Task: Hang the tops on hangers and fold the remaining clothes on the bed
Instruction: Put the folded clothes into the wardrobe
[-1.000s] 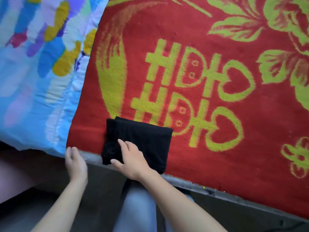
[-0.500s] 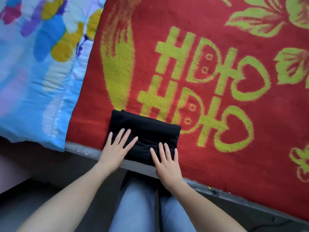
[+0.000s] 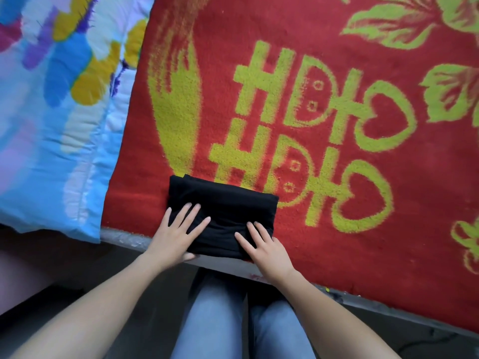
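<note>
Left hand [image 3: 176,235], right hand [image 3: 264,248] pressing flat, fingers straight, grip released, on folded black garment [image 3: 225,211] lying at red blanket [image 3: 337,229] edge.

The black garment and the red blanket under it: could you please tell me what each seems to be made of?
Black garment: soft, thin matte cloth, perhaps a knit; it folds flat with rounded edges. Red blanket: thick fuzzy pile, likely towelling or fleece; its yellow-green pattern has woolly edges.
</note>
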### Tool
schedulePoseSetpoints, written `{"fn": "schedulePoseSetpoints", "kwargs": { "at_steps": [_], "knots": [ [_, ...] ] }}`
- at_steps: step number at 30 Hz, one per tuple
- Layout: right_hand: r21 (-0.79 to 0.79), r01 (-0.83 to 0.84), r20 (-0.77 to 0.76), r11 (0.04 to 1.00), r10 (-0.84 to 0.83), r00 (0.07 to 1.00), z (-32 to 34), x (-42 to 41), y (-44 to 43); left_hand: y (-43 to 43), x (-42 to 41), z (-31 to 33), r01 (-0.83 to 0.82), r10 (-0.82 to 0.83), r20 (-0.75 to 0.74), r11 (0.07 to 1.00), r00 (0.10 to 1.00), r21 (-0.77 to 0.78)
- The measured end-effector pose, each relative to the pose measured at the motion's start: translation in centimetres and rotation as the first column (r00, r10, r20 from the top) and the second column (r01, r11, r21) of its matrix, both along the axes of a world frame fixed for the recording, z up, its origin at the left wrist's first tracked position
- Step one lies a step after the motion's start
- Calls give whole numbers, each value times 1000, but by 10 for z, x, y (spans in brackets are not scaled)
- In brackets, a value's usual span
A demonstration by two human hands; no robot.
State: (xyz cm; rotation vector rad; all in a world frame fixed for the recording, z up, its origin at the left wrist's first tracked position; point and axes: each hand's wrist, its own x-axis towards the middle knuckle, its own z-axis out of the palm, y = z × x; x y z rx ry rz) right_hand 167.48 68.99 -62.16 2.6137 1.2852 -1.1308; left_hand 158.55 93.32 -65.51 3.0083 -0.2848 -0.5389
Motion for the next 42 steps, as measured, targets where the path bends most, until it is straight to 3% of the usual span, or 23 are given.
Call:
{"fn": "schedulePoseSetpoints", "kwargs": {
  "at_steps": [6, 8, 13, 16, 22, 26, 30, 31, 36, 40, 42],
  "knots": [
    [284, -7, 169, 959, -43, 985, 10, 18, 3, -57, 5, 7, -323, 322, 18, 945, 946, 49],
    [350, -11, 226, 937, -73, 971, 16, 25, -3, -68, 7, 8, -397, 392, 90, 917, 915, 44],
    [350, -88, 284, 933, -16, 959, 39, 36, -20, -68, 18, 15, -381, 396, 319, 918, 861, -111],
    [334, -107, 278, 936, 10, 960, 54, 37, -25, -70, 19, 32, -359, 377, 336, 926, 863, -117],
    [491, -254, 296, 833, 114, 948, 113, 37, -7, -78, -28, 116, -570, 557, 329, 819, 763, -66],
    [551, -493, 373, 673, 330, 867, 149, 20, 28, -93, -86, 162, -790, 748, 359, 611, 558, -45],
    [582, -669, 394, 462, 559, 729, 175, -24, 61, -127, -162, 198, -942, 881, 355, 335, 313, -1],
    [594, -718, 418, 361, 624, 660, 187, -49, 75, -139, -192, 217, -972, 901, 371, 235, 223, 13],
    [582, -810, 493, 70, 761, 420, 241, -160, 113, -187, -301, 272, -991, 903, 411, -135, -124, -2],
    [562, -824, 533, -70, 793, 296, 259, -232, 116, -220, -362, 290, -957, 864, 417, -283, -281, -59],
    [549, -829, 530, -108, 811, 246, 264, -265, 114, -233, -388, 301, -950, 856, 428, -311, -290, -23]
  ]
}}
